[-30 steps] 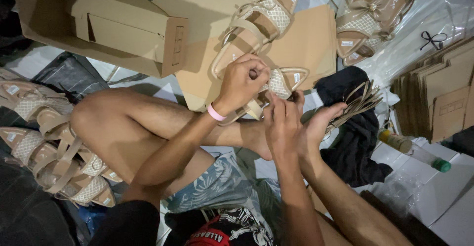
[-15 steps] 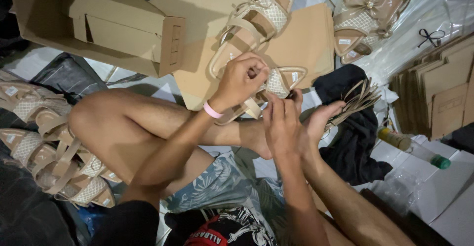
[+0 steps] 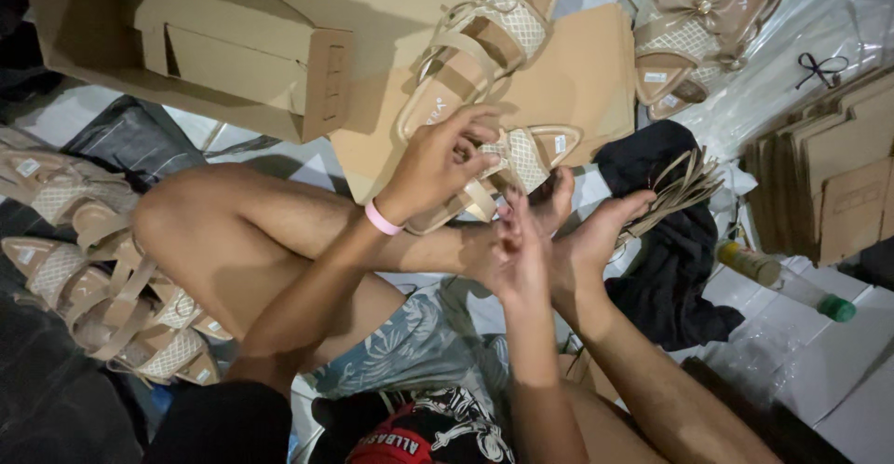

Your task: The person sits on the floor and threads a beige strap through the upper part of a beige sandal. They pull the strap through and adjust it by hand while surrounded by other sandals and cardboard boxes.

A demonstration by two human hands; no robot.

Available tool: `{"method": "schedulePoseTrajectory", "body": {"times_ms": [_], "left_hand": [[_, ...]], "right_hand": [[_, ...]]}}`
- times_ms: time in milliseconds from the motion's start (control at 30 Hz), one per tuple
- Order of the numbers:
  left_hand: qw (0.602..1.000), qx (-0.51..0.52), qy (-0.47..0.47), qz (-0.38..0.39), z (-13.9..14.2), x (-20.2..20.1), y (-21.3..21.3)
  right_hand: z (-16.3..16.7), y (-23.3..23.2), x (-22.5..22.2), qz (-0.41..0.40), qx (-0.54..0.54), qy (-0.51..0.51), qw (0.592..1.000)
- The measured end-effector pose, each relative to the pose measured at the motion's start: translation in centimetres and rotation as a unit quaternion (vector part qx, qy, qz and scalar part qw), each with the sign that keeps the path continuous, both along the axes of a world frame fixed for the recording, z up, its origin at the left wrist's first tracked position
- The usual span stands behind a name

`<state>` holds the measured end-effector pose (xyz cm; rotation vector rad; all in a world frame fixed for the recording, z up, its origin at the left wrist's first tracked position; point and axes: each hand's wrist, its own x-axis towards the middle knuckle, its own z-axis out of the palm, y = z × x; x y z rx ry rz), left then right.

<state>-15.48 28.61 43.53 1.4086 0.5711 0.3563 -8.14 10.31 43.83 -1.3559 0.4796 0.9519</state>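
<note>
An open brown cardboard shoe box (image 3: pixel 200 49) lies on its side at the upper left, the biggest single thing in view. Beside it, flat brown cardboard sheets (image 3: pixel 577 77) are spread on the floor, and one beige woven-strap sandal (image 3: pixel 484 49) rests on them. At the right edge stands a stack of folded flat brown cardboard box blanks (image 3: pixel 833 180); the count in it cannot be told. A black crumpled cloth (image 3: pixel 670 268) lies between that stack and the hands.

At the left, a heap of beige woven sandals (image 3: pixel 102 278) holds at least four; the exact number is hard to tell where they overlap. At the top right, two more beige sandals (image 3: pixel 694 40) lie on clear plastic sheeting.

One clear plastic bottle with a green cap (image 3: pixel 787 282) lies on the white tiled floor (image 3: pixel 838 361) at the right.

The left hand (image 3: pixel 438 161), with a pink wristband (image 3: pixel 382 219) on its wrist, is closed around a beige flat sandal with a woven toe band (image 3: pixel 521 161), held just above the person's bare foot and over the cardboard edge. The right hand (image 3: pixel 582 245) grips a bundle of thin tan straps (image 3: pixel 675 189), which fan out to the right; its fingertips reach toward the sandal's heel end, though whether they touch it cannot be told.
</note>
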Motion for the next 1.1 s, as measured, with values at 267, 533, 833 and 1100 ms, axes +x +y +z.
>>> {"method": "schedulePoseTrajectory", "body": {"times_ms": [267,533,833,1100], "left_hand": [[0.994,0.110,-0.005,-0.026,1.5,1.0,0.0],[0.999,0.038,0.031,-0.022,2.6,1.6,0.3],[0.989,0.144,-0.041,-0.016,2.5,1.2,0.5],[0.990,0.138,0.003,-0.011,2.9,1.0,0.5]], "right_hand": [[0.4,0.0,-1.3,-0.146,0.185,0.089,0.968],[1.1,-0.5,-0.5,-0.106,0.031,0.090,0.990],[0.3,0.0,1.0,-0.110,0.059,0.051,0.991],[0.8,0.3,1.2,-0.092,0.052,-0.184,0.977]]}}
